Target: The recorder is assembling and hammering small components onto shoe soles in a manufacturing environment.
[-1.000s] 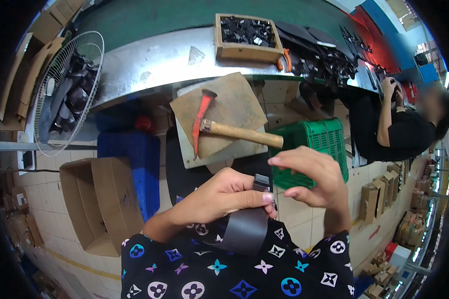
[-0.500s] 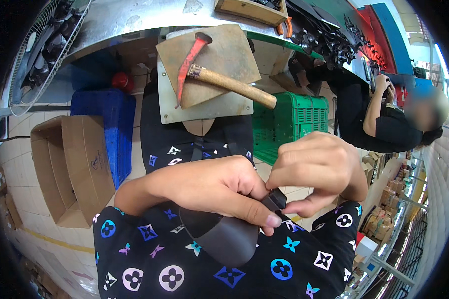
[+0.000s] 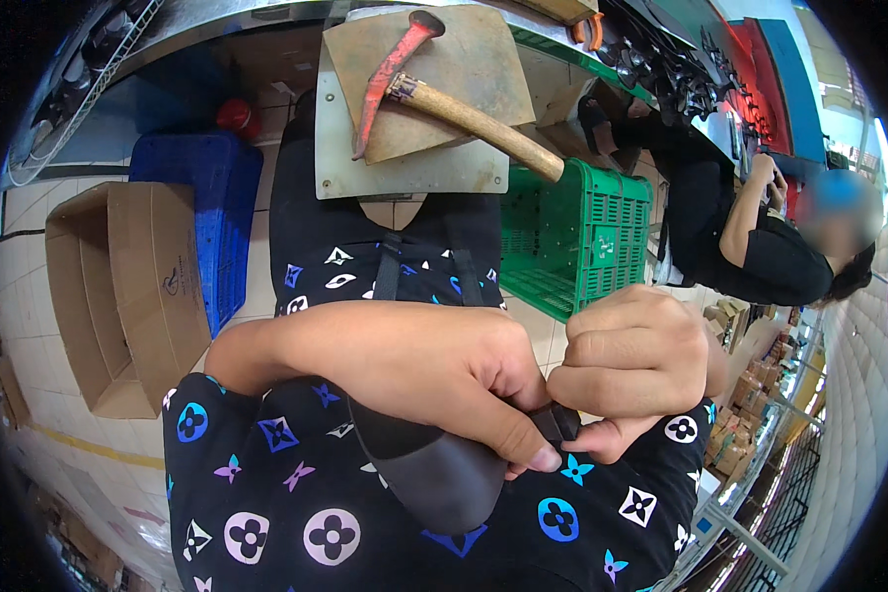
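Observation:
My left hand (image 3: pixel 434 370) wraps over a dark grey curved piece (image 3: pixel 434 474) that rests on my lap. My right hand (image 3: pixel 636 365) is closed into a fist beside it, and its thumb and fingers pinch a small black part (image 3: pixel 559 422) at the end of the same piece. Both hands touch each other above my patterned black trousers (image 3: pixel 266 493). Most of the small black part is hidden by the fingers.
A hammer with a red head (image 3: pixel 434 84) lies on a brown board (image 3: pixel 419 109) above my knees. A green crate (image 3: pixel 577 237), a blue crate (image 3: pixel 207 207) and an open cardboard box (image 3: pixel 118 296) stand on the tiled floor. Another person in black (image 3: pixel 750 237) sits to the right.
The hands came down from in front of the green crate onto my lap and closed tighter around the dark piece. The view tilted downward, so the bench slid toward the top edge.

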Available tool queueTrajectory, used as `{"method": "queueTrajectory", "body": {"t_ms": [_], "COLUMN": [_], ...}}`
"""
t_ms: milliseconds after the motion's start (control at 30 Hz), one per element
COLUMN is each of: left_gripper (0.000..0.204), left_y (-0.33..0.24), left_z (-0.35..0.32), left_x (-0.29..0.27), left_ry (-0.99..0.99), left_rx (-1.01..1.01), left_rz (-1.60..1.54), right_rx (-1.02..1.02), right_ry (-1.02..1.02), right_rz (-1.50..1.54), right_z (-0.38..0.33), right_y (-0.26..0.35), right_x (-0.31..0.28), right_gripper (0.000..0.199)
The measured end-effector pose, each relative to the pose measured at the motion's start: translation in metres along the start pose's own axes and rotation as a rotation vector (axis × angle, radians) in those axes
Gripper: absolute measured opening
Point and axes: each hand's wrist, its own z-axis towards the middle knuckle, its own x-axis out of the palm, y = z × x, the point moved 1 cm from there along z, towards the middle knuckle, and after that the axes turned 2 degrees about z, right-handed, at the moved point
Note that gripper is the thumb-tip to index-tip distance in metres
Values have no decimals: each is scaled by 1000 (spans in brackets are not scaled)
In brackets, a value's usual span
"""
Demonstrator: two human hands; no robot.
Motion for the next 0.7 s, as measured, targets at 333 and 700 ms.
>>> {"method": "queueTrajectory", "body": {"t_ms": [333,700], "left_gripper": [32,32], "left_y": [-20,-130], "left_z": [-16,-194], "left_x": [-6,-54], "left_ry": [-251,-2537], "left_rx": [-64,666], "left_rz": [289,1218], "right_rx": [30,978], "right_ry": [11,-1232], "right_rz": [-36,-941], "right_z": [1,-188], "right_y": [-18,-106], "right_x": [-11,-197], "right_gripper": [29,35]}}
